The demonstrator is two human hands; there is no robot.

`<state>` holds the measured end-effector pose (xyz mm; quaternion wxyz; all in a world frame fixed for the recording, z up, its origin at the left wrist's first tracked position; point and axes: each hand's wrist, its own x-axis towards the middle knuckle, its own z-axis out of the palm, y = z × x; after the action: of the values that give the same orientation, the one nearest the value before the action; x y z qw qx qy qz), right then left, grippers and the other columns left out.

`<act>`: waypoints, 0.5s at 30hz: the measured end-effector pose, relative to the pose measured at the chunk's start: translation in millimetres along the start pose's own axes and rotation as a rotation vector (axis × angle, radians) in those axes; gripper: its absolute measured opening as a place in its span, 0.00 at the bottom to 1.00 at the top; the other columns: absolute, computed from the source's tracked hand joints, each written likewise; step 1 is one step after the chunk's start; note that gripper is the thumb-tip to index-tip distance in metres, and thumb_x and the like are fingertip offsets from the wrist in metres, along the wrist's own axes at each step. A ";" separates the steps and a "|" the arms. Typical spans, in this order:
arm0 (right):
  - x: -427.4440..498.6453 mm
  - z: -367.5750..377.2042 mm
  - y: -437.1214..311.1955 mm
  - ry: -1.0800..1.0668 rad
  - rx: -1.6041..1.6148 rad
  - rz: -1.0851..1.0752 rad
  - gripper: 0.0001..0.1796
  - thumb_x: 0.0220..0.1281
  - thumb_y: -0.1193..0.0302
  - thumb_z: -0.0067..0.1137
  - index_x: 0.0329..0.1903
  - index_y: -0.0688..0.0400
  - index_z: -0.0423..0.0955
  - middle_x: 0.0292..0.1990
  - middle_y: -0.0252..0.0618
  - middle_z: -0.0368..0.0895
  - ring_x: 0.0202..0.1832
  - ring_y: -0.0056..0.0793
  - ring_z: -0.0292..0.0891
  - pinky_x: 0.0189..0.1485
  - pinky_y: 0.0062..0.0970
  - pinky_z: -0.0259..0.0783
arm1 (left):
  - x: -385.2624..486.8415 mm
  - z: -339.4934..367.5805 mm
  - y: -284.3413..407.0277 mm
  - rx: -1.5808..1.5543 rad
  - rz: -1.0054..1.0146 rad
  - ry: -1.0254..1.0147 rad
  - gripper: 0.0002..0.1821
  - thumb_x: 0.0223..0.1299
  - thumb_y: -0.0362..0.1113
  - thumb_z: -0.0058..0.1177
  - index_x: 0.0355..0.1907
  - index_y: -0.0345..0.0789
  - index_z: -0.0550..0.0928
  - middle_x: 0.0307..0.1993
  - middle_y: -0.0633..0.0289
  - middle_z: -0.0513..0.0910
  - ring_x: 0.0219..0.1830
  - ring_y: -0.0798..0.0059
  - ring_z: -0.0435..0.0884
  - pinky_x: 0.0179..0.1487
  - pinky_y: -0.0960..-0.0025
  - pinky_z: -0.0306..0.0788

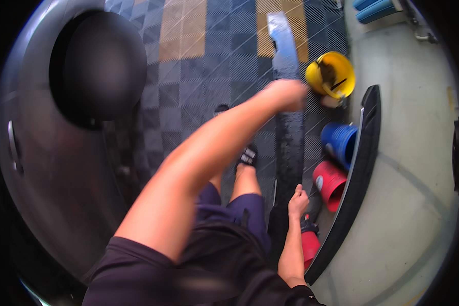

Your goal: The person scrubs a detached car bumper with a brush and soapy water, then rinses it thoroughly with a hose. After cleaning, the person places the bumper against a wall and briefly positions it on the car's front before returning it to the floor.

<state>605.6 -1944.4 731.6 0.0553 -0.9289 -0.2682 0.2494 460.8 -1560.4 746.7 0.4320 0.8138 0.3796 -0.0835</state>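
Note:
A long dark panel (289, 141), apparently vehicle trim, runs lengthwise before me, its surface speckled as if wet and its far end shining pale blue. My left hand (288, 93) is blurred and curled over the panel's middle part; whether it holds anything is hidden. Nearer my body, my right hand (298, 202) is closed at the panel's right edge, thumb uppermost. Beyond that edge lie a yellow bucket (311, 76) with dark items inside, a blue bucket (333, 141) and a red bucket (327, 179). The panel's near end is partly hidden by my body.
A dark car (34, 134) with a black wheel (103, 69) fills the left side. Interlocking grey, blue and tan tiles (214, 69) cover the floor. A second long black panel (361, 179) leans near the pale wall (409, 126). Another red container (310, 246) stands beside my right forearm.

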 end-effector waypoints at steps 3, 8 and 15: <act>90.9 -28.6 -68.3 -0.025 0.033 0.078 0.37 0.83 0.40 0.49 0.38 0.63 0.85 0.36 0.64 0.88 0.43 0.74 0.83 0.47 0.65 0.74 | 16.8 -119.8 -119.0 0.090 -0.205 0.014 0.21 0.74 0.43 0.59 0.61 0.34 0.86 0.54 0.44 0.90 0.58 0.46 0.89 0.61 0.51 0.82; 258.1 -18.6 -222.7 -0.035 0.077 0.111 0.36 0.82 0.40 0.51 0.39 0.63 0.86 0.38 0.65 0.89 0.46 0.71 0.86 0.49 0.63 0.78 | 73.9 -315.1 -299.8 0.079 -0.435 0.202 0.21 0.72 0.44 0.60 0.56 0.28 0.88 0.53 0.42 0.91 0.60 0.48 0.90 0.65 0.56 0.81; 524.0 18.2 -418.4 -0.090 0.072 0.183 0.37 0.84 0.39 0.47 0.37 0.61 0.83 0.34 0.65 0.88 0.42 0.73 0.85 0.47 0.65 0.77 | 302.8 -488.8 -306.7 -0.007 -0.453 0.194 0.20 0.74 0.39 0.61 0.60 0.27 0.86 0.53 0.46 0.91 0.54 0.54 0.92 0.59 0.57 0.84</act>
<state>783.1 -1313.8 587.5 0.0535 -0.9348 -0.1753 0.3044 366.6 -916.6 709.6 0.3666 0.7107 0.5923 -0.0985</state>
